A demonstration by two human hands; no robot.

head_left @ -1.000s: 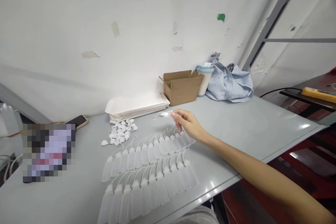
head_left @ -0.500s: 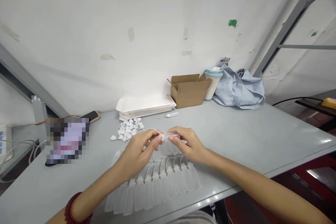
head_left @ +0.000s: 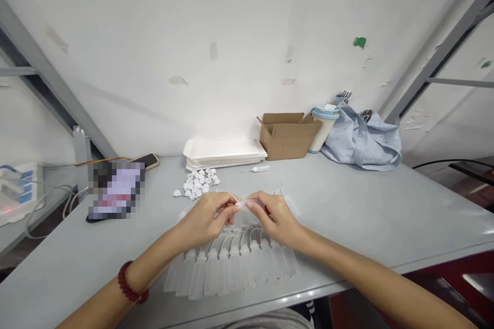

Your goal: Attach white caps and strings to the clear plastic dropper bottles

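In front of me, both hands are on one small translucent plastic squeeze bottle [head_left: 251,201], held sideways above the table. My left hand [head_left: 214,216] pinches its white cap end between thumb and fingers. My right hand [head_left: 275,216] is closed round the body, which its fingers mostly hide. Below my hands lies a row of similar squeeze bottles [head_left: 231,270], their white necks pointing away from me, with thin curved straps. More bottles lie behind that row, partly covered by my hands. A pile of small white caps [head_left: 198,184] sits beyond my left hand.
Toward the wall stand a stack of flat white cartons [head_left: 226,153], an open cardboard box [head_left: 289,139], a lidded cup [head_left: 323,128] and a light blue bag [head_left: 360,139]. A needle-tipped dropper bottle [head_left: 260,168] lies before the box. Phones [head_left: 146,161] and a power strip [head_left: 23,190] are left.
My hands have drawn closer together on the bottle, and less of its body shows between them. The whole view has shifted, so the surroundings appear further right.
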